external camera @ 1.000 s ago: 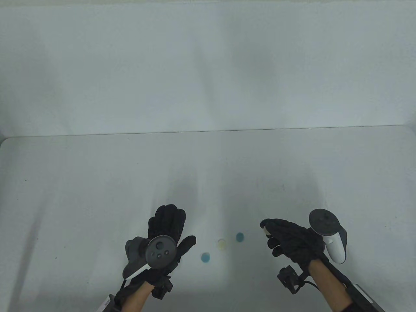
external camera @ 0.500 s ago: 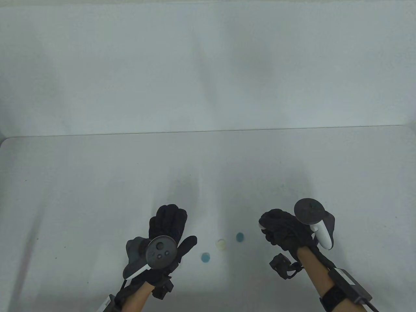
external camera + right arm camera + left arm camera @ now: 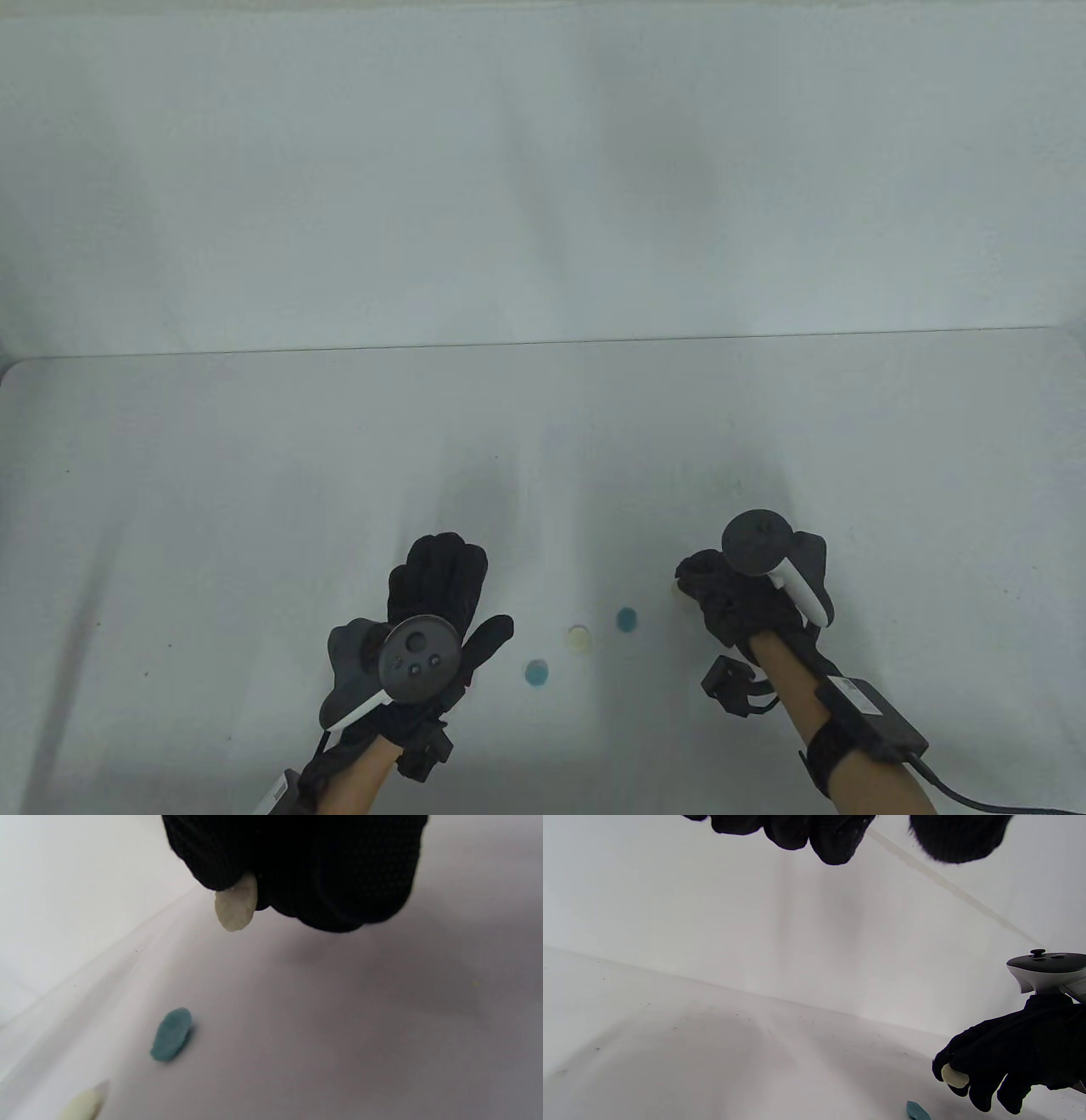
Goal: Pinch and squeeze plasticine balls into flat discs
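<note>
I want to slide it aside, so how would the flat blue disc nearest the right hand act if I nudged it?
The blue disc lies flat on the table, so it would probably slide or stick, not roll. Being thin and soft-looking, like the cream piece pinched flat in the right hand, it may bend or dent.

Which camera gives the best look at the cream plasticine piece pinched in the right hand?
The right wrist view: the flattened cream plasticine piece hangs close and unobstructed below the right hand. The left wrist view shows it small, edge-on between fingertips. The table view shows only a sliver.
</note>
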